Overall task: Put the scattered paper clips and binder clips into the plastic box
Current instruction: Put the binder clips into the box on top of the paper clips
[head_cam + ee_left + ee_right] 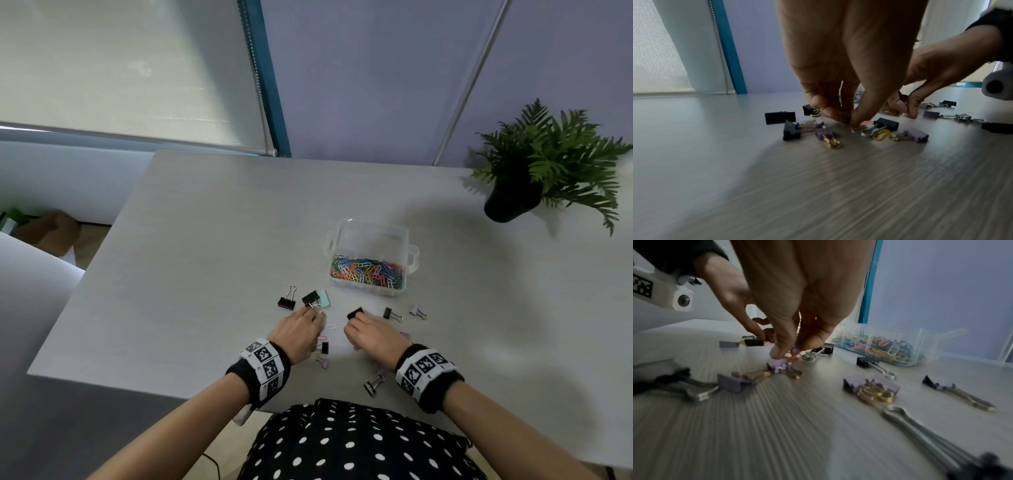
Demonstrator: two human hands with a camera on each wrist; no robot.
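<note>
The clear plastic box (pixel 373 226) (pixel 920 344) holds a heap of coloured paper clips (pixel 366 270). Binder clips lie scattered in front of it: black ones (pixel 286 302), a mint one (pixel 323 297), lilac ones (pixel 416 311) (pixel 917 135) (pixel 854 383). My left hand (pixel 317 317) (pixel 846 120) reaches down with thumb and fingers pinched on a small paper clip, beside a pink one (pixel 862 125). My right hand (pixel 351 322) (pixel 791 352) pinches a blue paper clip (pixel 797 345) over a red one (pixel 792 356) on the table.
A white paper clip (pixel 332 326) lies between my hands and a yellow one (pixel 880 134) near my left. One binder clip (pixel 372 385) sits close to the table's front edge (pixel 171 392). A potted fern (pixel 513 202) stands at the far right.
</note>
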